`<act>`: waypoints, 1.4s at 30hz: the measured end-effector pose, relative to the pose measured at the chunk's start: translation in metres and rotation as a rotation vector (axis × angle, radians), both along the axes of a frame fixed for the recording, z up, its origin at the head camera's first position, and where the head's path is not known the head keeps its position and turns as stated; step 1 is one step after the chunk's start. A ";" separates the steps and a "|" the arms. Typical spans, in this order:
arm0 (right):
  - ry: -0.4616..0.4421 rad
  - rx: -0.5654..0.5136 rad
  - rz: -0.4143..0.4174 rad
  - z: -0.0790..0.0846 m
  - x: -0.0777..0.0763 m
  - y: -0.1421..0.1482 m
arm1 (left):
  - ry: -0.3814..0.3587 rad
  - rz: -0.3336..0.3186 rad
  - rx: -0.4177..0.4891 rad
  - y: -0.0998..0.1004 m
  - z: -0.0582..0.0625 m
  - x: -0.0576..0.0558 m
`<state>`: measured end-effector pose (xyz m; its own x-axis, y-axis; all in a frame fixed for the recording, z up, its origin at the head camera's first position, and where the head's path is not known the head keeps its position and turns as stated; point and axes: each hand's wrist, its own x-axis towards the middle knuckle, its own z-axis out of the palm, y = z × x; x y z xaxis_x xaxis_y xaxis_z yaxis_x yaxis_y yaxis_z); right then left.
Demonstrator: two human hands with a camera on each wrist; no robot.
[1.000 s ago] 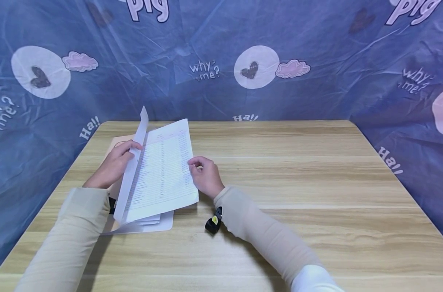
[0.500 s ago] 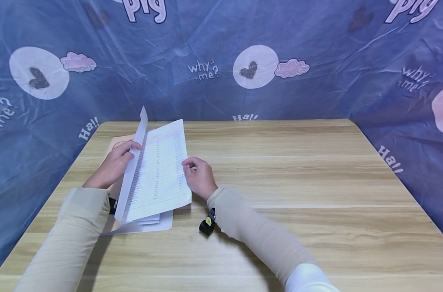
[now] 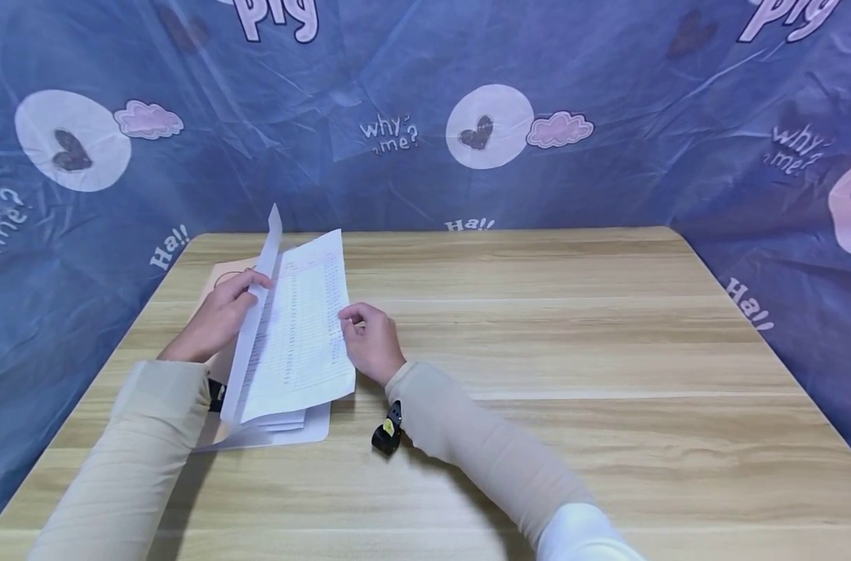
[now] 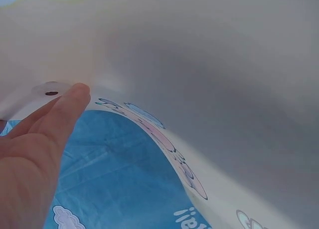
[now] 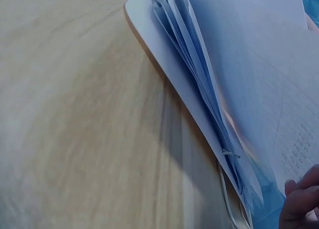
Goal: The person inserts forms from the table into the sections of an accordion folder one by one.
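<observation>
An opened folder with a pale inside lies on the left of the table, its raised white flap (image 3: 248,351) standing up. My left hand (image 3: 218,315) holds that flap near its upper part, thumb and fingers at its edge; in the left wrist view the fingers (image 4: 70,112) lie against a white surface beside a small dark hole. My right hand (image 3: 375,340) pinches the right edge of a printed sheet (image 3: 299,327) of columned text, which slants up over the folder. Below it, several loose papers (image 3: 281,423) show inside; the right wrist view shows their stacked edges (image 5: 194,59).
The wooden table (image 3: 573,351) stretches right and forward. A blue printed cloth (image 3: 411,78) hangs behind and at both sides. A thin cord (image 5: 225,194) hangs by the folder's edge, and a black wrist camera (image 3: 386,428) sits under my right sleeve.
My right hand has moved left with the sheet's edge, bringing the sheet further over towards the raised flap. The left hand and flap stay nearly still.
</observation>
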<state>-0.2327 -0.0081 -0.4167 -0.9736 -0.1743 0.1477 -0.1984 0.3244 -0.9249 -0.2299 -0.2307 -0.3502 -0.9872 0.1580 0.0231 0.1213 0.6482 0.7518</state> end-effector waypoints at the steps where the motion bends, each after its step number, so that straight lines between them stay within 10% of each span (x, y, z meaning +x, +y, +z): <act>1: -0.002 0.000 0.002 0.000 0.000 0.000 | 0.006 -0.001 -0.004 0.000 0.000 0.000; 25: 0.038 -0.022 0.016 0.004 0.001 -0.009 | 0.136 -0.035 -0.193 0.008 0.013 -0.003; 42: 0.028 -0.002 0.023 0.006 0.004 -0.017 | 0.057 -0.061 -0.223 0.009 0.017 -0.003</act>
